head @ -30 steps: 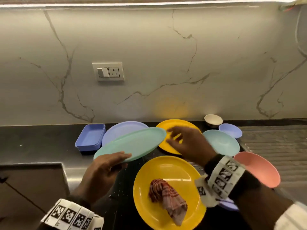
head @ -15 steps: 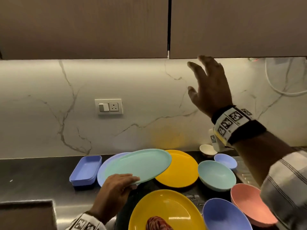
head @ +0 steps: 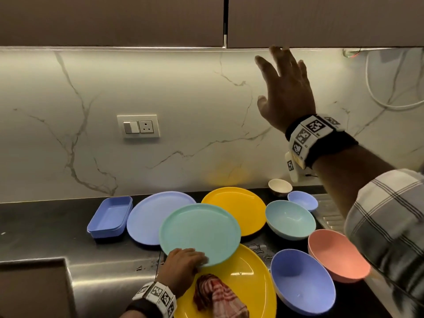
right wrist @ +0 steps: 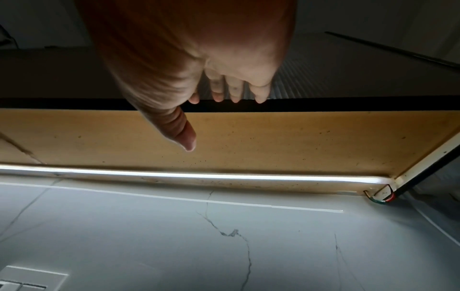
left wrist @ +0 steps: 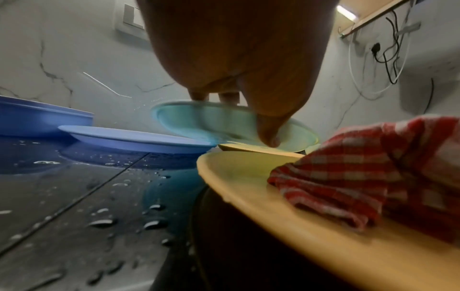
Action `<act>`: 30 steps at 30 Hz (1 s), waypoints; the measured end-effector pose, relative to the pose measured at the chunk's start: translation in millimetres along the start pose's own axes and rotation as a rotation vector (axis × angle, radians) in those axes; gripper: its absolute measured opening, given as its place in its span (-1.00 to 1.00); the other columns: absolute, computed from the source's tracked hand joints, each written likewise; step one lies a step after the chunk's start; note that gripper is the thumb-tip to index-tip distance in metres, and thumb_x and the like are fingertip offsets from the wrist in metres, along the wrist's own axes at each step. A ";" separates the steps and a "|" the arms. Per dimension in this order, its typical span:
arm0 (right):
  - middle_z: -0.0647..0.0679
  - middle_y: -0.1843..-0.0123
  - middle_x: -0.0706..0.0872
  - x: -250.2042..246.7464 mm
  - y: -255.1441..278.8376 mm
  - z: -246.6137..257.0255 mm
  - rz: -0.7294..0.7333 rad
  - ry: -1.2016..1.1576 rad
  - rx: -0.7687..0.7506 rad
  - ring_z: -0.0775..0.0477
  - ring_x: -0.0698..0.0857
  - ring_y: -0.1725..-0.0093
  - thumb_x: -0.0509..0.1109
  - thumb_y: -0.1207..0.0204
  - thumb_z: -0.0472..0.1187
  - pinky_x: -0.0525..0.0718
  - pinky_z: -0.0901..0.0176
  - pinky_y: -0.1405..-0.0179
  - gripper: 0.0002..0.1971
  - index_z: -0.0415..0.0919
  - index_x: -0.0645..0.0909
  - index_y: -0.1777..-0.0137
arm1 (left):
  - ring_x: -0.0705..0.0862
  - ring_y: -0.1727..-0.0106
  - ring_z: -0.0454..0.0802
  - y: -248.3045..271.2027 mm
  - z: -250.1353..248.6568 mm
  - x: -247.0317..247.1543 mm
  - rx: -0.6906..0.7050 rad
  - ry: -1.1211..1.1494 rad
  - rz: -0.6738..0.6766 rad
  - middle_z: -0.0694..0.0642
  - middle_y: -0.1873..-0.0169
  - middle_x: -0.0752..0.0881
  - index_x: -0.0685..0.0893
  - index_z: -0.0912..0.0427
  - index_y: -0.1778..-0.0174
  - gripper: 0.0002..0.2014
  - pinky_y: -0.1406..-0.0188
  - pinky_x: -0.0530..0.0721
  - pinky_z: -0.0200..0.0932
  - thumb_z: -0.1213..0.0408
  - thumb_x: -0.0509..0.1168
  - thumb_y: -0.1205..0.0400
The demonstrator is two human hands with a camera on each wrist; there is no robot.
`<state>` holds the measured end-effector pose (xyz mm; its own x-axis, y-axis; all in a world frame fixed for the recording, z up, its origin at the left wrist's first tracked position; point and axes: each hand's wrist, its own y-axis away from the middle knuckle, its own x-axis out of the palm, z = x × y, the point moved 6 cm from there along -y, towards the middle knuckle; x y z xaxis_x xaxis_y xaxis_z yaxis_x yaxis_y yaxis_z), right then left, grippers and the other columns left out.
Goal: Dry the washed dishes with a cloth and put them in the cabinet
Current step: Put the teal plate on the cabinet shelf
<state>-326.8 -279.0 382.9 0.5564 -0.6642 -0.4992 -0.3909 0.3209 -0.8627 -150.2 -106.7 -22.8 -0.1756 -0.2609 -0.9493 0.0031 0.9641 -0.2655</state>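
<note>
My left hand (head: 183, 260) grips the near rim of a mint green plate (head: 199, 232), thumb on top and fingers underneath, holding it above the counter. In the left wrist view the mint plate (left wrist: 224, 122) is tilted over a yellow plate (left wrist: 273, 206). A red checked cloth (head: 218, 299) lies bunched on the near yellow plate (head: 252, 271). My right hand (head: 282, 83) is raised with straight fingers; its fingertips (right wrist: 216, 98) reach the bottom edge of the right cabinet door (head: 321, 21). Both cabinet doors look closed.
On the black counter (head: 46, 226) sit a blue rectangular tray (head: 110, 216), a lavender plate (head: 146, 216), a second yellow plate (head: 243, 207), a mint bowl (head: 289, 221), a pink bowl (head: 335, 255), two lavender bowls (head: 300, 278) and a small white bowl (head: 280, 185). Water drops lie on the counter.
My right hand left the plates and rose to the cabinet's bottom edge. The left hand tipped the mint plate flatter and drew it closer.
</note>
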 end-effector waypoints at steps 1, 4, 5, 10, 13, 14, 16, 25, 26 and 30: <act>-0.27 -0.73 0.19 -1.3 -1.3 -0.8 -0.013 0.012 -0.007 -0.34 0.15 -0.71 0.40 -0.45 -0.34 0.17 -0.39 -0.65 -0.24 -0.10 0.25 -0.66 | 0.82 0.01 -0.22 0.8 3.2 5.0 -0.012 0.004 0.021 -0.39 0.03 0.81 0.79 -0.32 0.04 -0.54 0.17 0.76 -0.18 0.11 0.64 -0.15; -0.28 -0.73 0.16 -5.0 -10.8 -3.9 -0.061 0.060 -0.018 -0.36 0.13 -0.72 0.42 -0.46 -0.31 0.16 -0.43 -0.64 -0.21 -0.10 0.20 -0.69 | 0.80 -0.14 -0.14 -0.5 4.4 9.9 -0.040 0.008 0.137 -0.33 -0.11 0.80 0.79 -0.28 -0.07 -0.48 0.00 0.76 -0.12 0.16 0.67 -0.20; -0.28 -0.74 0.15 -5.4 -15.9 -5.3 -0.069 0.079 -0.020 -0.36 0.13 -0.72 0.43 -0.47 -0.29 0.16 -0.42 -0.64 -0.20 -0.10 0.18 -0.70 | 0.72 -0.31 -0.09 -2.3 1.0 7.2 -0.029 0.006 0.173 -0.28 -0.26 0.75 0.75 -0.26 -0.22 -0.49 -0.22 0.68 -0.08 0.15 0.61 -0.35; -0.28 -0.73 0.18 -4.8 -37.2 -9.7 -0.119 0.135 -0.024 -0.36 0.17 -0.71 0.44 -0.48 -0.22 0.16 -0.33 -0.67 -0.17 -0.08 0.13 -0.71 | 0.58 -0.48 -0.05 -28.9 11.0 -55.6 -0.097 0.181 0.151 -0.12 -0.44 0.65 0.60 -0.18 -0.46 -0.27 -0.43 0.42 -0.24 -0.47 0.19 -0.42; -0.29 -0.73 0.17 -4.7 -42.8 -9.4 -0.145 0.183 -0.029 -0.39 0.16 -0.71 0.45 -0.45 -0.19 0.14 -0.36 -0.66 -0.13 -0.06 0.11 -0.72 | 0.76 -0.21 0.02 -65.7 17.0 -157.7 -0.062 0.115 -0.206 -0.09 -0.22 0.80 0.73 -0.24 -0.24 -0.55 -0.26 0.62 -0.17 -0.33 0.12 -0.61; -0.29 -0.73 0.18 -7.0 -46.1 -9.5 -0.165 0.197 -0.029 -0.39 0.17 -0.70 0.43 -0.44 -0.19 0.14 -0.38 -0.65 -0.13 -0.07 0.10 -0.72 | 0.78 -0.18 0.09 -77.9 15.6 -199.2 -0.015 0.087 -0.383 -0.01 -0.19 0.81 0.75 -0.14 -0.21 -0.68 -0.24 0.62 -0.16 -0.12 0.22 -0.66; -0.26 -0.71 0.26 -12.6 -55.8 -10.2 -0.210 0.223 -0.032 -0.39 0.26 -0.67 0.37 -0.41 -0.22 0.18 -0.38 -0.64 -0.15 -0.09 0.12 -0.72 | 0.74 -0.25 0.17 -96.6 4.9 -282.6 0.102 -0.037 -0.715 0.15 -0.23 0.78 0.75 0.12 -0.25 -0.73 -0.34 0.52 -0.14 0.19 0.34 -0.65; -0.43 -0.69 0.20 -7.8 -92.1 -3.6 -0.226 0.249 -0.043 -0.53 0.20 -0.66 0.36 -0.43 -0.50 0.23 -0.47 -0.60 -0.12 -0.17 0.06 -0.72 | -0.04 -0.72 0.49 -164.0 -8.1 -421.2 -0.086 -0.582 -0.810 0.36 -0.75 -0.01 -0.05 0.09 -0.77 0.02 -0.63 -0.02 0.54 -0.18 0.40 -0.56; -0.45 -0.70 0.14 -7.5 -92.7 -3.3 -0.220 0.242 -0.054 -0.55 0.15 -0.67 0.33 -0.45 -0.55 0.19 -0.49 -0.60 -0.11 -0.18 0.03 -0.73 | -0.05 -0.72 0.50 -169.4 -9.4 -422.9 -0.097 -0.579 -0.814 0.36 -0.75 -0.02 -0.08 0.06 -0.77 0.06 -0.61 -0.03 0.58 -0.18 0.44 -0.53; -0.47 -0.72 -0.01 -8.8 -93.1 -2.3 -0.121 0.200 -0.083 -0.58 0.02 -0.68 0.18 -0.58 -0.54 0.13 -0.58 -0.58 -0.21 -0.18 -0.06 -0.74 | -0.04 -0.72 0.52 -182.6 -18.3 -435.5 -0.137 -0.639 -0.922 0.34 -0.75 -0.02 -0.12 0.01 -0.77 0.05 -0.55 -0.02 0.67 -0.05 0.46 -0.54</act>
<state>-297.1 -304.6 467.8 0.4498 -0.8175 -0.3598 -0.3939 0.1799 -0.9014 -92.3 -168.2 442.1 0.4807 -0.8151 -0.3234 0.0182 0.3780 -0.9256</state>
